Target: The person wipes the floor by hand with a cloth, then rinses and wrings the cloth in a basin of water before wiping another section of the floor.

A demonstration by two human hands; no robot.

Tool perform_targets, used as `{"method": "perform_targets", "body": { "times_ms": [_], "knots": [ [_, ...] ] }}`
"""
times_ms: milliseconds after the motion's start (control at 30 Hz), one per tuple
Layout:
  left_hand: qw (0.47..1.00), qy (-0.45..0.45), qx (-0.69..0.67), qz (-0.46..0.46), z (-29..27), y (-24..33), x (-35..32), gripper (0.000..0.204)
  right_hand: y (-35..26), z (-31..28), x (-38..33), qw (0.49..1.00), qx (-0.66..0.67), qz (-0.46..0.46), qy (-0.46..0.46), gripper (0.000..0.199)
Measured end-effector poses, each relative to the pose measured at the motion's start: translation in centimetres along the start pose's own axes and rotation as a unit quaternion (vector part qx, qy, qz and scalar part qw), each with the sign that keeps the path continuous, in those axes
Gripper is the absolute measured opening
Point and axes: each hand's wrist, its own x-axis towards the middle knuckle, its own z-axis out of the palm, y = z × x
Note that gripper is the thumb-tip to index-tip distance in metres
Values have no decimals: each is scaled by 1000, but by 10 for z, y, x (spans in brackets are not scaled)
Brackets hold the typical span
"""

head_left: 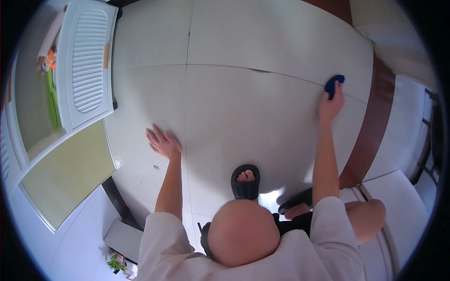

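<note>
My left hand [164, 143] rests on the pale tiled floor [234, 107], its fingers spread and nothing in them. Far out to the right, my right hand [331, 107] grips a small dark blue pad [334, 86] against the floor, close to a tile joint and the brown border strip. The pad has a rounded outline, but its exact kind is too small to make out. Part of it lies hidden under my fingers. Both arms are stretched forward, with a black slipper [245, 182] on one foot between them.
A white storage cabinet [91, 61] with ribbed front stands at the left, next to a yellowish panel [70, 173]. Brown border tiles [375, 117] run along the right. At the lower right is a white ledge [398, 196]; a green plant [116, 263] sits at the lower left.
</note>
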Motion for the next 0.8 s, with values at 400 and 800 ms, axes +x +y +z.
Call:
{"method": "perform_targets", "body": {
  "times_ms": [400,800],
  "knots": [
    [1000,-1,7,0,-5,-4,0,63,-332,100,-192,881,215,-314,-281,61],
    [999,-37,-24,-22,-11,11,5,65,-222,158,54,973,114,-173,-102,64]
  ]
}}
